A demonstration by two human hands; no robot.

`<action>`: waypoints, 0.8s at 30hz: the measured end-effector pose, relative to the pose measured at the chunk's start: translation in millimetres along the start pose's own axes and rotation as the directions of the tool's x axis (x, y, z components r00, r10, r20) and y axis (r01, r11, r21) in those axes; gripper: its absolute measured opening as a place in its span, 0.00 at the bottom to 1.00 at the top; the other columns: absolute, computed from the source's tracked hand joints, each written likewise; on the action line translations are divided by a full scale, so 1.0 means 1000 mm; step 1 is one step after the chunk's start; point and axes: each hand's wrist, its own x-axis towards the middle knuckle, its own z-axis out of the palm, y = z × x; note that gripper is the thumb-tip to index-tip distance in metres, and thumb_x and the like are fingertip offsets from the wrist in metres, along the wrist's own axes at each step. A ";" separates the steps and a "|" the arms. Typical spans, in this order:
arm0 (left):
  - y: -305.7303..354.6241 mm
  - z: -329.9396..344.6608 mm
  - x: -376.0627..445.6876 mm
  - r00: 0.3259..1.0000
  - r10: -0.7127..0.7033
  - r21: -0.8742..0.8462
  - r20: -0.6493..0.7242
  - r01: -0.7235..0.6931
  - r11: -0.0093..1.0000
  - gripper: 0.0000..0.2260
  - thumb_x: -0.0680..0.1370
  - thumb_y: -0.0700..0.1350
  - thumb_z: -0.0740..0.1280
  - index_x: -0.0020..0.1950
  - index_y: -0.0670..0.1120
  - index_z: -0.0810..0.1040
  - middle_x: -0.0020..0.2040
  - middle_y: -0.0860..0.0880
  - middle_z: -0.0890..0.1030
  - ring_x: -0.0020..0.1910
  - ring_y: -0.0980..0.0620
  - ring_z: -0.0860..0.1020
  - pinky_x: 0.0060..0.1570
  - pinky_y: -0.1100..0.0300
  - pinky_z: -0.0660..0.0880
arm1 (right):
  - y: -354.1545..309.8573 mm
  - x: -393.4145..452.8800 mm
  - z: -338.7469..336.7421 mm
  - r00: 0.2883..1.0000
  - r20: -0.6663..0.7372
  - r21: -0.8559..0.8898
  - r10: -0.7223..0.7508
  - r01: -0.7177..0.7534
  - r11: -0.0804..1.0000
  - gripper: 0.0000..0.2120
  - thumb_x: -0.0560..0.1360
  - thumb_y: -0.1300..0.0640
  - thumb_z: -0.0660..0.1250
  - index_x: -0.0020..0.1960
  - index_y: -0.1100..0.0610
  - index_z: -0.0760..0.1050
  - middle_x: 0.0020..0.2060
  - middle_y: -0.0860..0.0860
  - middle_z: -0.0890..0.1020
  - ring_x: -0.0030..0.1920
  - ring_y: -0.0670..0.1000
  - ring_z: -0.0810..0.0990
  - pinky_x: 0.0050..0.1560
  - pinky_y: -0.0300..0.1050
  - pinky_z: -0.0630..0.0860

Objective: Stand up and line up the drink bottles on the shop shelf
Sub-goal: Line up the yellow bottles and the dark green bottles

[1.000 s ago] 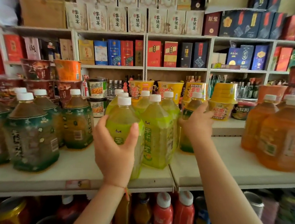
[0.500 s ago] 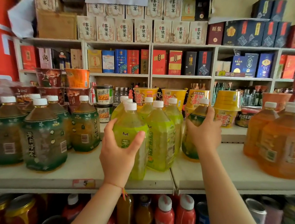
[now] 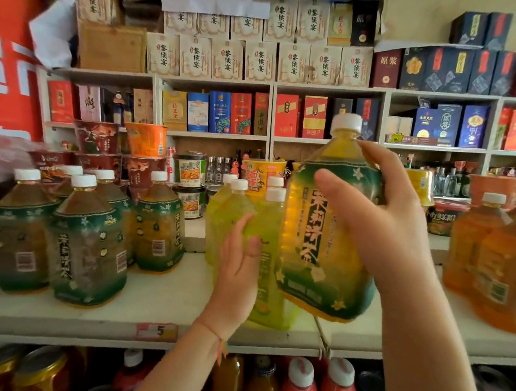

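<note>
1. Where the right hand is raised in front of the shelf, it grips a green-labelled tea bottle, thumb across the label front and fingers curled round the far shoulder. This bottle has a white cap, amber-yellow liquid and a dark green wrap printed with white flowers and vertical script.
2. The held bottle is clear of the shelf board, its base hanging above the front edge near the seam between two shelf sections.
3. The left hand has relaxed, nearly straight fingers resting against the front bottle of the yellow-green bottles; it grips nothing.
4. Edges and room: the yellow-green group stands upright just behind and left of the held bottle. A bare strip of board lies between that group and the dark green tea bottles at left. More bare board lies to the right, between the held bottle and the orange drink bottles. The shelf front carries a price tag marked 5.
5. Orientation: the held bottle's long axis is near vertical, cap up, leaning slightly so the cap tips right and the base left. Its label faces the camera.
6. Behind stand instant noodle cups and, higher, rows of boxed goods.
</note>
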 end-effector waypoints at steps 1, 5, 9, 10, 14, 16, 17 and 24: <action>-0.002 -0.009 0.004 0.998 -0.047 -0.063 0.050 0.050 0.997 0.16 0.79 0.67 0.54 0.68 0.75 0.66 0.72 0.63 0.70 0.74 0.56 0.66 0.74 0.42 0.64 | -0.007 -0.004 0.006 0.999 0.036 0.041 -0.007 0.005 0.999 0.21 0.69 0.43 0.75 0.58 0.31 0.72 0.47 0.33 0.82 0.46 0.39 0.83 0.47 0.47 0.82; 0.014 -0.057 0.005 0.983 -0.048 -0.050 -0.180 0.039 0.998 0.13 0.83 0.49 0.57 0.56 0.56 0.82 0.56 0.54 0.82 0.60 0.57 0.78 0.64 0.45 0.74 | -0.019 -0.018 0.042 0.989 0.134 0.089 -0.053 0.042 0.995 0.24 0.69 0.43 0.75 0.62 0.33 0.72 0.48 0.30 0.80 0.47 0.36 0.82 0.43 0.39 0.80; 0.021 -0.121 0.002 0.810 0.278 0.342 -0.516 -0.103 0.934 0.07 0.80 0.40 0.63 0.52 0.50 0.79 0.55 0.54 0.77 0.59 0.55 0.74 0.63 0.60 0.70 | -0.014 -0.024 0.099 0.990 0.142 0.064 -0.028 0.019 0.998 0.25 0.69 0.42 0.75 0.63 0.33 0.70 0.47 0.29 0.80 0.46 0.35 0.81 0.44 0.41 0.80; 0.018 -0.138 0.004 0.757 0.369 0.475 -0.540 -0.088 0.876 0.08 0.78 0.41 0.65 0.55 0.48 0.78 0.59 0.51 0.76 0.62 0.52 0.72 0.64 0.64 0.66 | -0.009 -0.025 0.113 0.992 0.123 0.047 -0.016 0.010 0.999 0.26 0.69 0.41 0.75 0.64 0.34 0.70 0.48 0.32 0.81 0.47 0.37 0.82 0.47 0.45 0.82; 0.005 -0.205 0.012 0.760 0.412 0.672 -0.503 0.043 0.739 0.24 0.75 0.48 0.72 0.69 0.46 0.71 0.70 0.43 0.70 0.71 0.45 0.66 0.71 0.49 0.65 | 0.012 -0.028 0.181 0.994 0.111 -0.075 -0.019 0.027 0.997 0.32 0.67 0.34 0.71 0.69 0.34 0.65 0.58 0.40 0.80 0.56 0.45 0.81 0.55 0.54 0.81; -0.001 -0.229 0.014 0.851 0.323 0.678 -0.413 0.051 0.733 0.30 0.74 0.56 0.71 0.73 0.48 0.67 0.71 0.46 0.70 0.72 0.47 0.65 0.72 0.45 0.64 | 0.024 -0.031 0.210 0.990 0.143 -0.172 -0.013 0.038 0.984 0.34 0.69 0.33 0.71 0.71 0.36 0.62 0.62 0.42 0.78 0.59 0.47 0.79 0.55 0.51 0.80; -0.005 -0.240 0.014 0.884 0.296 0.700 -0.363 0.048 0.713 0.32 0.74 0.61 0.69 0.74 0.49 0.67 0.70 0.48 0.72 0.71 0.47 0.67 0.72 0.45 0.64 | 0.031 -0.033 0.224 0.987 0.160 -0.225 0.003 0.033 0.974 0.35 0.70 0.34 0.71 0.72 0.37 0.60 0.64 0.44 0.77 0.59 0.48 0.79 0.53 0.48 0.80; -0.019 -0.286 0.008 0.940 0.310 0.820 -0.146 -0.061 0.569 0.27 0.79 0.64 0.57 0.75 0.54 0.70 0.69 0.52 0.76 0.74 0.48 0.65 0.73 0.35 0.58 | 0.059 -0.049 0.277 0.985 0.134 -0.522 0.105 -0.020 0.853 0.40 0.73 0.32 0.65 0.77 0.47 0.55 0.68 0.52 0.71 0.61 0.54 0.77 0.46 0.48 0.79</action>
